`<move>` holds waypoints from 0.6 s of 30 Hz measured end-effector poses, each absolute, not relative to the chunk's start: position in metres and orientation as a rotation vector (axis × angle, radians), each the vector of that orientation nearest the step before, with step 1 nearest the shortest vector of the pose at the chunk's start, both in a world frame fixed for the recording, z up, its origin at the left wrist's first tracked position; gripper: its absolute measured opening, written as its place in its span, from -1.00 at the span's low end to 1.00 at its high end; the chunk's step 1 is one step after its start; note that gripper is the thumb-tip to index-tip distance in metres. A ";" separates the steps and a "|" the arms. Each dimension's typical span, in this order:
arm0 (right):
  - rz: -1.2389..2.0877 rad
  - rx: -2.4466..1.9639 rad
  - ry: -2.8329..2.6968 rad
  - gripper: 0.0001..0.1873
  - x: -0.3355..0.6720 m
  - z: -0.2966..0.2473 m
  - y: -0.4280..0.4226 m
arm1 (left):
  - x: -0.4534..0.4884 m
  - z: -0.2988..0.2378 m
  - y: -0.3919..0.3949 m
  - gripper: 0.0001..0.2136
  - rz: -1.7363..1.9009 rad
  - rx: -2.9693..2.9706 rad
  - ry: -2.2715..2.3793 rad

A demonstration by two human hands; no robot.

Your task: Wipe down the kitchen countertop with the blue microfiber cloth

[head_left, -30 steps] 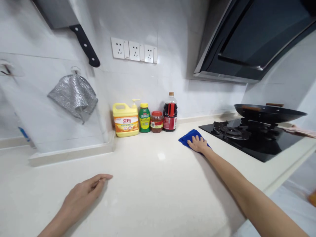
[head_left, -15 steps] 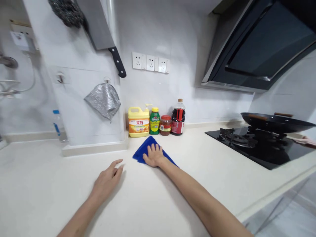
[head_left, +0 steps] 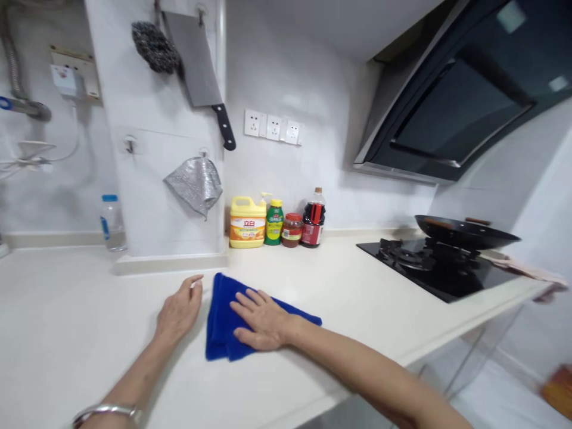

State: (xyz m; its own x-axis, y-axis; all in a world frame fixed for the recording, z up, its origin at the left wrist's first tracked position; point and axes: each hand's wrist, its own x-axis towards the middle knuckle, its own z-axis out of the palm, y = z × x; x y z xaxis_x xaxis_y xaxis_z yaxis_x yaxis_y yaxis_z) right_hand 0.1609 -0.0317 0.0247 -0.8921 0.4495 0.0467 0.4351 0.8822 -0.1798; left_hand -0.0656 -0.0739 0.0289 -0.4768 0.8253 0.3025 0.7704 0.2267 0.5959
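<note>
A blue cloth lies spread on the pale countertop. Flat on its right part rests my right hand, palm down with the fingers stretched out. My left hand is just left of the cloth, not touching it. Its fingers are loosely bent with the index finger pointing forward, and nothing shows in them. Behind the cloth, against the wall, stand a yellow detergent jug, a green bottle with a yellow cap, a red-lidded jar and a dark sauce bottle.
To the right, a black wok sits on the gas stove beneath a range hood. A clear water bottle stands at the left. A cleaver, a wire scrubber and a silver cloth hang on the wall.
My right hand has pulled the cloth nearer, away from the bottles, and more of the cloth now shows. My left hand has shifted slightly left. The view has moved too.
</note>
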 end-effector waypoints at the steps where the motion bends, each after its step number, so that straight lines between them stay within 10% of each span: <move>1: 0.267 -0.671 -2.967 -0.20 0.170 0.026 -0.044 | -0.069 0.028 -0.074 -0.51 1.071 1.572 2.385; 18: 0.422 -0.877 -2.847 -0.22 0.384 0.023 -0.064 | -0.117 0.000 -0.049 -0.43 0.732 1.810 2.359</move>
